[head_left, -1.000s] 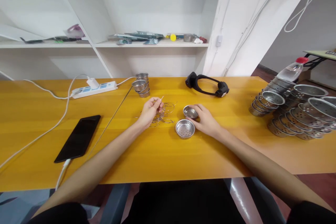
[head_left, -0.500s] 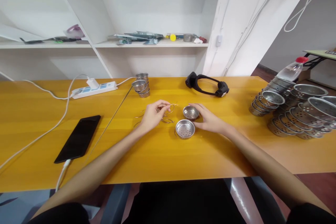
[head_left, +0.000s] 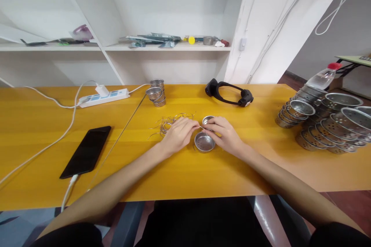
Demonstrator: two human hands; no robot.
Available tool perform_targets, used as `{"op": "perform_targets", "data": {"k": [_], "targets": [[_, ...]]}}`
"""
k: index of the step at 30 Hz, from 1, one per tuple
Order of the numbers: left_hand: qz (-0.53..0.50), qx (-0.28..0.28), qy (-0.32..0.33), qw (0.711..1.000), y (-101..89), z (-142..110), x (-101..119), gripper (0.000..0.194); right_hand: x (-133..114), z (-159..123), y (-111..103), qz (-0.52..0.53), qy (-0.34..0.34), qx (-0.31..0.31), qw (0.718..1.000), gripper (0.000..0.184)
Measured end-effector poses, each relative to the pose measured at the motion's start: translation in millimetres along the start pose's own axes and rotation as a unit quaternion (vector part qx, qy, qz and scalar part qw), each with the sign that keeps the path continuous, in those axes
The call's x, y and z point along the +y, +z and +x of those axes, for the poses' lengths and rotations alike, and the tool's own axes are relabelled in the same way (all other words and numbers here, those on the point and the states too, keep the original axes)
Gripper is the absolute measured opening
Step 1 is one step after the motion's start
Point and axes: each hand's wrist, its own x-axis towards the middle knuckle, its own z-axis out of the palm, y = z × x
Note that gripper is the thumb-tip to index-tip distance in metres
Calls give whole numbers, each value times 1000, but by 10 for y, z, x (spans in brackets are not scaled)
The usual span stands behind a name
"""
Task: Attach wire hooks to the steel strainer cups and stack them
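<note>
My left hand (head_left: 180, 134) and my right hand (head_left: 225, 135) meet over two small perforated metal cups. Between their fingertips is a thin curved wire (head_left: 202, 127), pinched from both sides. Just below the fingers stands the nearer cup (head_left: 204, 142), upright with holes in its base. The farther cup (head_left: 207, 119) is partly covered by my right fingers; whether they touch it I cannot tell. Behind my left hand lies a tangled pile of thin bent wires (head_left: 166, 124), partly hidden by that hand.
Stacked perforated cups (head_left: 327, 123) and a red-capped bottle (head_left: 323, 77) stand at the right. A smaller cup stack (head_left: 156, 94), black headset (head_left: 228, 93), power strip (head_left: 104, 98) and charging phone (head_left: 86, 152) lie around the yellow table (head_left: 179, 181). White shelving (head_left: 171, 49) rises behind.
My left hand has moved right from the wire pile with a wire. My right hand has shifted slightly left, off the farther cup's side, and its fingers have closed on the wire.
</note>
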Motion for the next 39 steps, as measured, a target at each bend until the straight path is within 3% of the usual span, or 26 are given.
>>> {"op": "perform_targets", "data": {"k": [4,8,11,17,28,35,39], "targets": [[4,14,28,999,19,-1,64,20,-159,27,-4,110,36,35,993,26],[-12,29,10,999,25,-11,39,21,-265,52,-62,153,113,44,981,25],[-26,28,-10,999,19,-14,59,22,-297,56,-81,164,151,29,974,20],[-64,32,3,997,8,-26,139,17,-320,57,-94,240,166,-13,956,29],[-196,68,-160,965,9,-12,106,14,-177,79,-189,288,217,3,933,27],[-146,25,-57,987,5,-65,114,14,-201,64,-207,261,167,-12,951,24],[-156,22,-35,987,24,-80,150,14,-234,65,-196,265,142,-30,953,23]]}}
